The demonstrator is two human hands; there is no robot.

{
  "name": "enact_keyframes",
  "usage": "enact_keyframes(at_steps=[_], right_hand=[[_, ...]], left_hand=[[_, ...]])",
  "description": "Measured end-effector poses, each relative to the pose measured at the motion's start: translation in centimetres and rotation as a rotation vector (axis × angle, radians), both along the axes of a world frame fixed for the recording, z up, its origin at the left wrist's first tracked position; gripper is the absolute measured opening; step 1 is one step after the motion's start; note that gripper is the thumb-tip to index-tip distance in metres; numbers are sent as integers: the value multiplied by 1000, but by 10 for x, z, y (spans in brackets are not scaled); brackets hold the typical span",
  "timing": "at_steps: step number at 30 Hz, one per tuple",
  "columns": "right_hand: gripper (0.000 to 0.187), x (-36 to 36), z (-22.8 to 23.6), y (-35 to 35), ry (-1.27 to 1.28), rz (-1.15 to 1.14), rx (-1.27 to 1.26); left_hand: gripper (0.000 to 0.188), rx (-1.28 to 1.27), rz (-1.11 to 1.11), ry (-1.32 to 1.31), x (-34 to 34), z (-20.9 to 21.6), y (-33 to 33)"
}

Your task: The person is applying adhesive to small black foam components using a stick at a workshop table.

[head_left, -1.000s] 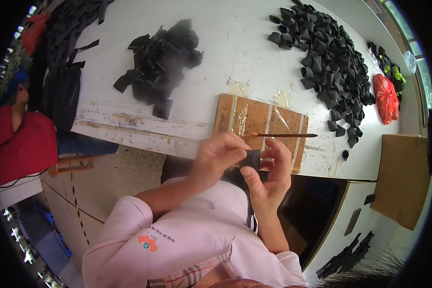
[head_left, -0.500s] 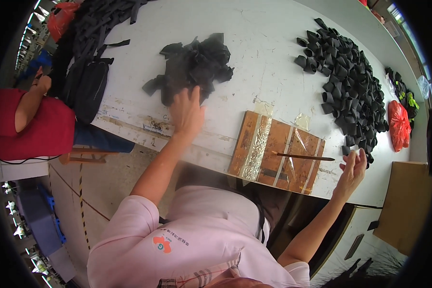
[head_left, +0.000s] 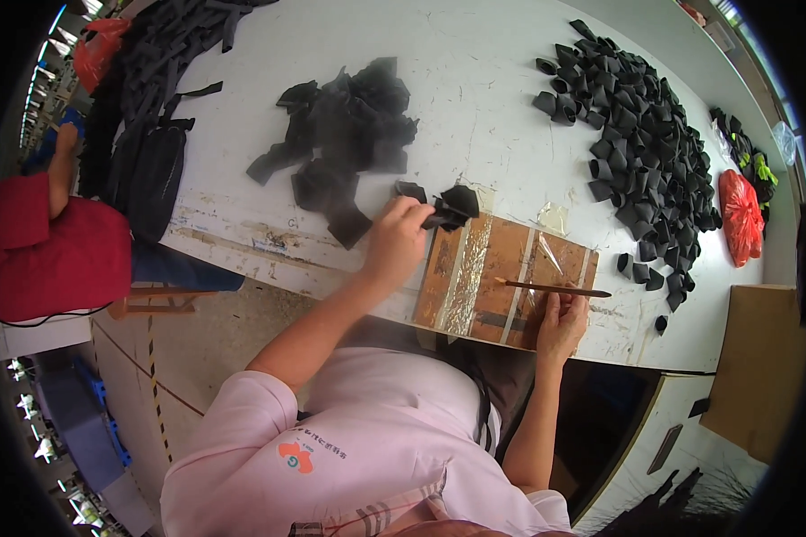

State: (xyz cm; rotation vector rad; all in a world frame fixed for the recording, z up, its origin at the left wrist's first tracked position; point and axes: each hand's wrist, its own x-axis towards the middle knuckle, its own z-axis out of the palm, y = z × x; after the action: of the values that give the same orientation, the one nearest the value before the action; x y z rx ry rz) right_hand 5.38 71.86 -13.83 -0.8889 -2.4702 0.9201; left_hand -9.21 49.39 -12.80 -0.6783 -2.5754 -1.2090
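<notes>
My left hand (head_left: pixel 398 240) is closed on several black fabric pieces (head_left: pixel 457 207), bunched at the upper left corner of a brown board (head_left: pixel 446 277) wrapped with clear tape. Across the board lies a slim dark pointed stick (head_left: pixel 591 293). Curled up against the stick from below are the fingers of my right hand (head_left: pixel 562 328), at the board's right side; they look closed on it, though their tips are partly hidden. A loose pile of flat black fabric pieces (head_left: pixel 349 116) spreads beyond my left hand.
A large heap of black folded fabric loops (head_left: pixel 640 143) covers the table's right side, with a red plastic bag (head_left: pixel 741 219) beyond. At the far left are a black bag (head_left: pixel 157 170) and dark strips (head_left: pixel 175 45). A person in red (head_left: pixel 58 242) sits there. A cardboard box (head_left: pixel 748 367) stands right.
My left hand has come back from the pile toward the board with black pieces in it. My right hand has moved left from the heap to the stick; a loop lies apart near the table's edge.
</notes>
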Motion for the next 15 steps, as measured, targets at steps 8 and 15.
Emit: enact_keyframes(at_steps=[8,15], right_hand=[[21,4,5,-8,11,7,26],[17,3,11,-10,40,68,10]], left_hand=[[49,-491,-129,-106,17,53,7],[17,-400,-563,137,-35,26,37]])
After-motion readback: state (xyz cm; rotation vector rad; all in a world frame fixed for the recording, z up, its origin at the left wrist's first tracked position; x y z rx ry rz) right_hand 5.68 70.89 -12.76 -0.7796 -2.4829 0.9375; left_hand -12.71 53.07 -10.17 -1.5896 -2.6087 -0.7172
